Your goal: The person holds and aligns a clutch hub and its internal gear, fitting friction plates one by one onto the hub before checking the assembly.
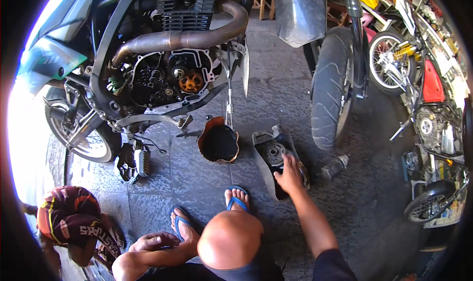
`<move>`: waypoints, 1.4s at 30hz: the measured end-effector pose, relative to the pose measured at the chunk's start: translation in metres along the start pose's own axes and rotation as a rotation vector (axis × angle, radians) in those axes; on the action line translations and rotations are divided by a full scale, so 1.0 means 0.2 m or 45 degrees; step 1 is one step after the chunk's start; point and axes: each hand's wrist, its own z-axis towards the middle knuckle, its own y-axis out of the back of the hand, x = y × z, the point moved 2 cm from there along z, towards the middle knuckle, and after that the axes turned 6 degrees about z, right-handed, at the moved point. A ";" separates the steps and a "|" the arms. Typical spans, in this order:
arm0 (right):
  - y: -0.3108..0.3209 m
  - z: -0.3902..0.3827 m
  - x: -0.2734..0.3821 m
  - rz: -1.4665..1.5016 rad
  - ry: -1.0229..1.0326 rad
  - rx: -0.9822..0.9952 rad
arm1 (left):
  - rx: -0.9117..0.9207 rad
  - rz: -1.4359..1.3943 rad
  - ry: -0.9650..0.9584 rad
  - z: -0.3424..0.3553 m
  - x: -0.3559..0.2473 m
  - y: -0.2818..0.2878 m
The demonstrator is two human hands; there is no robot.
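My right hand (289, 174) reaches forward into a dark cut-open plastic tray (263, 144) on the paved floor, fingers spread over parts lying in it; a round toothed clutch part (272, 153) sits just above the fingers. Whether the hand grips anything is hidden. My left hand (153, 241) rests flat on my left knee, holding nothing. I squat in blue flip-flops (237, 200). Ahead stands a motorcycle with its engine side cover off, gears (189, 80) exposed under the exhaust pipe (187, 38).
A rusty-rimmed pan of dark oil (218, 143) sits between the motorcycle and the tray. An engine cover (130, 162) lies at left. A second bike's rear tyre (329, 88) stands at right, a small part (335, 166) below it. A helmet (66, 214) lies lower left.
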 end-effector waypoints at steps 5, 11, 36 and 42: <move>-0.01 0.47 -0.13 -0.359 0.108 0.667 | -0.185 0.323 -0.434 -0.14 -0.11 -0.30; -0.19 0.55 -0.26 -0.325 0.101 0.715 | -0.603 0.336 -0.603 -0.19 -0.23 -0.44; 0.85 0.24 1.40 1.883 0.004 1.177 | -0.110 1.023 -1.393 0.10 -1.29 -0.62; 0.67 0.24 1.78 1.858 -0.167 1.378 | -0.721 0.773 -1.399 0.07 -1.20 -0.55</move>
